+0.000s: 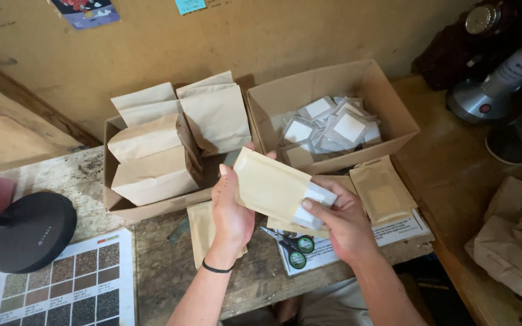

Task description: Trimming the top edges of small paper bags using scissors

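two cardboard boxes [327,90] (both open), one scissors [291,242]

A worn wooden table [164,253] filled the lower middle of the frame. Two open cardboard boxes sat on it, the left box [122,208] and the right box [388,102]. A round black lamp base [31,232] stood at lower left, beside a printed sample chart [61,284]. Scissors with green-ringed handles [294,247] lay on a printed sheet [400,229] at centre, near flat tan pouches [385,193] and another pouch [199,226]
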